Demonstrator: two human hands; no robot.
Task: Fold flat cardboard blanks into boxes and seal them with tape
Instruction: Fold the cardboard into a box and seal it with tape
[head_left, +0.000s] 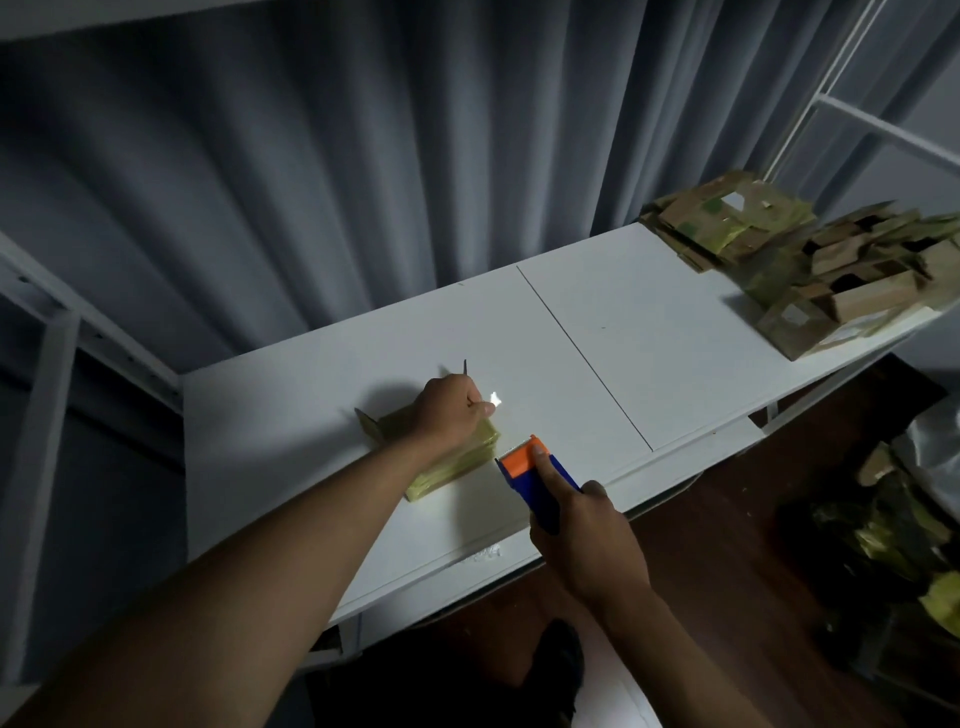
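Note:
A small cardboard box wrapped in yellowish tape lies on the white table. My left hand rests on top of it with curled fingers, and a shiny end of tape shows at its thumb and fingertips. My right hand grips a blue and orange tape dispenser, whose orange head sits at the box's right end. One brown flap of the box sticks up at its far left.
A heap of flat cardboard blanks and folded boxes covers the table's far right end. A white metal rack stands behind it. More cardboard and bags lie on the dark floor at the right. Grey curtains hang behind the table.

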